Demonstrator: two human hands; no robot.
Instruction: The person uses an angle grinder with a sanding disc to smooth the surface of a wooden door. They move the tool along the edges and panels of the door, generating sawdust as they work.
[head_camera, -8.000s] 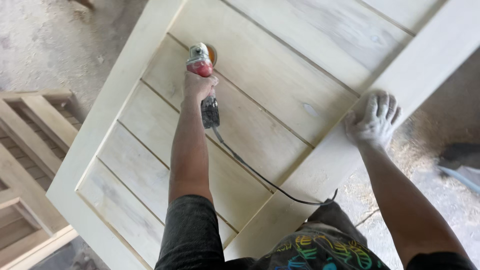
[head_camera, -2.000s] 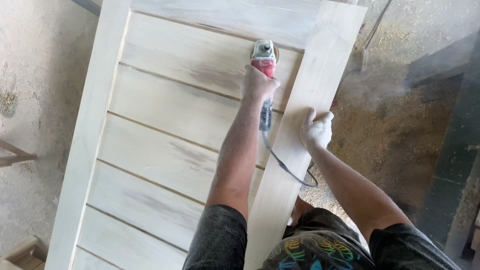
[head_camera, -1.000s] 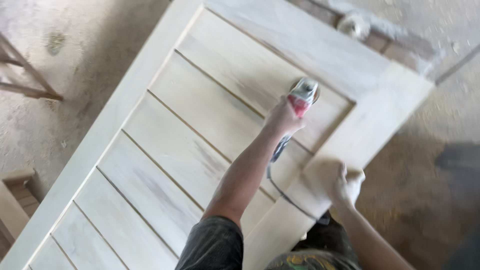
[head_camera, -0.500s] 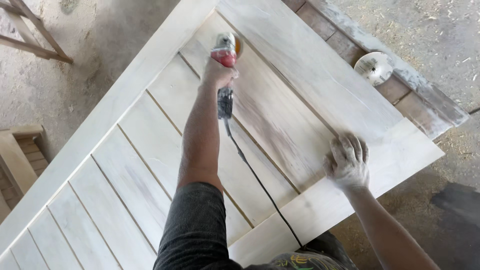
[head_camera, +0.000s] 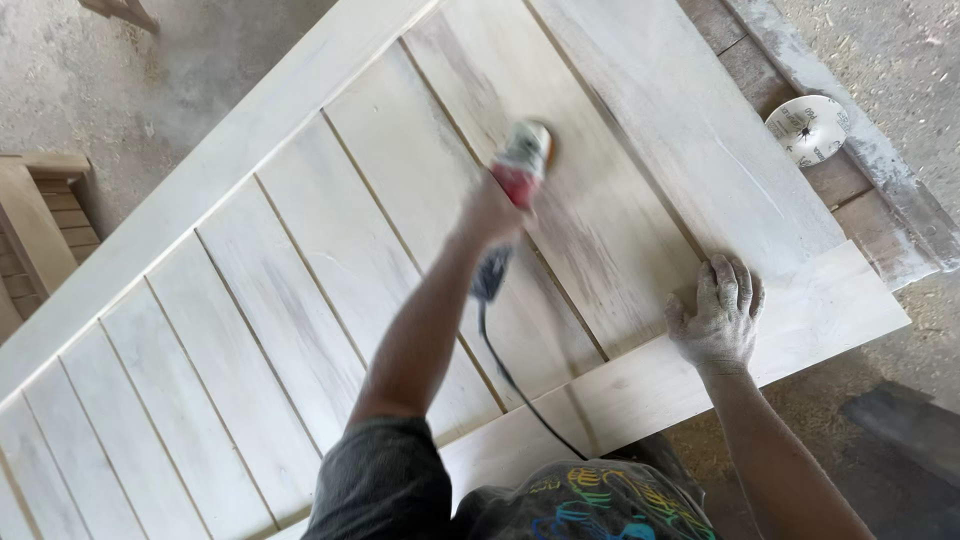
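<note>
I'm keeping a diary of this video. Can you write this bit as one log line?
left hand: grips sander on door | right hand: flat on door frame | spare disc: beside door

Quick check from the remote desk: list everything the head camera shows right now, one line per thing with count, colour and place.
slatted wooden panel: one, pale whitewashed, lying flat across most of the view
power sander: one, red and grey, blurred, on a slat near the panel's upper middle
cord: one, dark, trailing from the sander toward the person's body
sanding disc: one, white and round, on the planks at upper right
planks: a few, brownish grey, beyond the panel's far end
wooden frame: one, tan, on the floor at left
floor: grey, dusty, with sawdust at right
left hand: grip on the sander
right hand: dust-covered, flat on the panel's frame at right
</note>
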